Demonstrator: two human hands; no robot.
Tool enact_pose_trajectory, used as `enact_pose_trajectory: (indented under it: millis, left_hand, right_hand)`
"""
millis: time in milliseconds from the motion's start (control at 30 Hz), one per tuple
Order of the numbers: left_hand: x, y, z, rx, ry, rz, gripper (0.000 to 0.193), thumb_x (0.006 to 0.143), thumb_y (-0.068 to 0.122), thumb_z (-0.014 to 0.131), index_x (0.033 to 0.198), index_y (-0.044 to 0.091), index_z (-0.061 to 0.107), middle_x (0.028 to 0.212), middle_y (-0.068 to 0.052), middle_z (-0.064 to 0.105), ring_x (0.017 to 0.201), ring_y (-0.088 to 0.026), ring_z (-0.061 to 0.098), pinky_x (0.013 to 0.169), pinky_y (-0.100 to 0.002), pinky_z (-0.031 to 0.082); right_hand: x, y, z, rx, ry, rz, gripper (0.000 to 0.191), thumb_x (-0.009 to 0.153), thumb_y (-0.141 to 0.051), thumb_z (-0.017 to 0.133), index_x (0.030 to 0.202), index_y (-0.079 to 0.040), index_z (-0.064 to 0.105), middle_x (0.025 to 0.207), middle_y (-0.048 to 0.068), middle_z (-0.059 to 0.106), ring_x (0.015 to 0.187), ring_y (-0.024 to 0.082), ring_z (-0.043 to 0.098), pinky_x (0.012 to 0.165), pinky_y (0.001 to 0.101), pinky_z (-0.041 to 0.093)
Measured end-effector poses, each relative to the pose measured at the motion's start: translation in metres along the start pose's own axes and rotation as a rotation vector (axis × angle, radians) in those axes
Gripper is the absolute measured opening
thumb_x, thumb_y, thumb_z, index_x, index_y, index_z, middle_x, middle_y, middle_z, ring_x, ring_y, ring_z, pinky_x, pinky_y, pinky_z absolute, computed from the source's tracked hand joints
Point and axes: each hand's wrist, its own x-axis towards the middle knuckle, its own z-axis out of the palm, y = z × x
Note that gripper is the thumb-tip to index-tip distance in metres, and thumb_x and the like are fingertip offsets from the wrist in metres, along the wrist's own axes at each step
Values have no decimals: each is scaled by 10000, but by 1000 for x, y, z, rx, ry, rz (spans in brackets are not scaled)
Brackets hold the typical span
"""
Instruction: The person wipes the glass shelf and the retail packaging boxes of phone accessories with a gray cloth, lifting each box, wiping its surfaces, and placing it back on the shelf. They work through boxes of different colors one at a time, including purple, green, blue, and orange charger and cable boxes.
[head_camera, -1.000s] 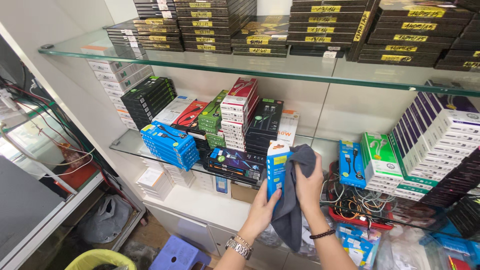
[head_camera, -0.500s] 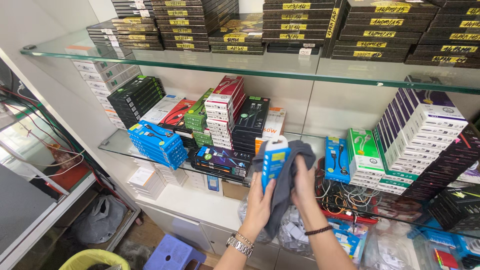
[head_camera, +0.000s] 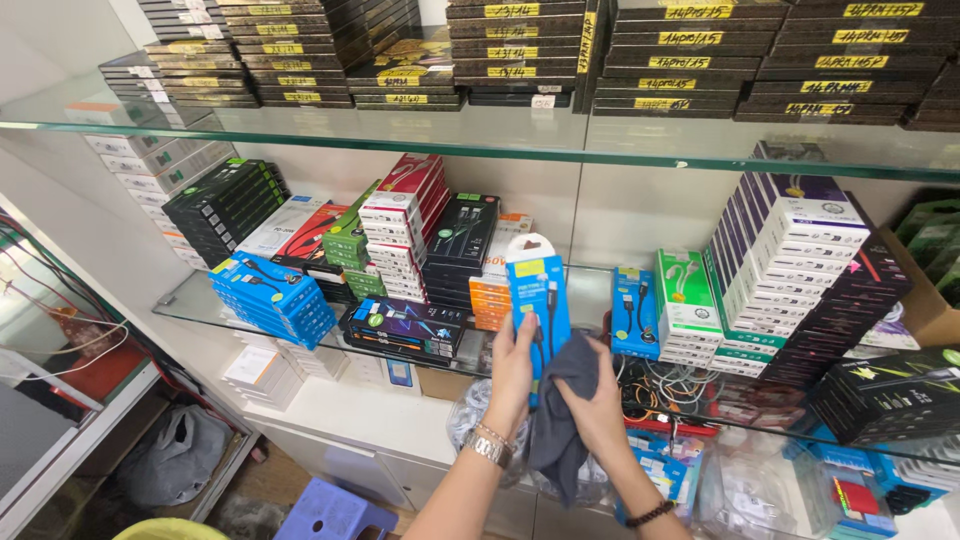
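Both hands have shifted leftward along the shelf, and the blue cable package (head_camera: 537, 295) now stands upright in front of the orange boxes (head_camera: 491, 292). Left hand (head_camera: 513, 365) is closed around the package's lower left edge, a metal watch (head_camera: 487, 447) on its wrist. Right hand (head_camera: 598, 400) grips a dark grey cloth (head_camera: 558, 420) — pressed against the package's lower right face, the rest hanging down between the wrists. Just behind lies the glass shelf (head_camera: 590, 285) — stacked white boxes (head_camera: 800, 245) to the right
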Motion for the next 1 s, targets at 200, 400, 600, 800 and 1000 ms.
enact_pose_trajectory:
  millis: [200,400,600,800,1000]
  left_hand:
    - [-4,-29,27,109,-57,95,374,1042,227,566,1354,23,538,1244,-93,669,1111,-132,637,967,-320,518]
    - [45,-58,52,405,8,-26,555,979,274,563,1478,80,415,1284,-132,666,1163,-228,656,966,-355,512]
    - [86,-82,97,891,-105,-89,713,1005,356,591,1546,-11,307,1440,-272,526,1343,-375,520,1109,-409,407]
    - [48,-119,90,952,-185,231,697,978,213,561,1528,-106,276,1532,-331,409,1441,-417,404,1184,-413,329]
    - [54,-120,87,928,-274,218,676,988,158,558,1547,-75,258,1592,-285,339,1484,-385,344,1204,-397,288]
  right_hand:
    - [-4,16,-33,-31,128,31,565,800,-39,786,1306,-40,535,1140,112,729,1044,185,709,914,310,549]
    - [-41,36,-85,-165,-53,140,625,738,-7,795,1303,-83,539,1133,80,761,1057,165,718,940,298,528]
    - [-41,51,-115,-174,5,174,638,733,0,803,1310,-89,545,1164,83,748,1084,160,699,959,296,516]
    - [-43,58,-121,-77,7,161,673,726,31,784,1339,-72,527,1173,92,743,1077,147,680,963,291,516]
    - [-46,60,-117,-61,24,179,664,736,42,779,1343,-56,527,1182,88,732,1089,146,667,963,290,508]
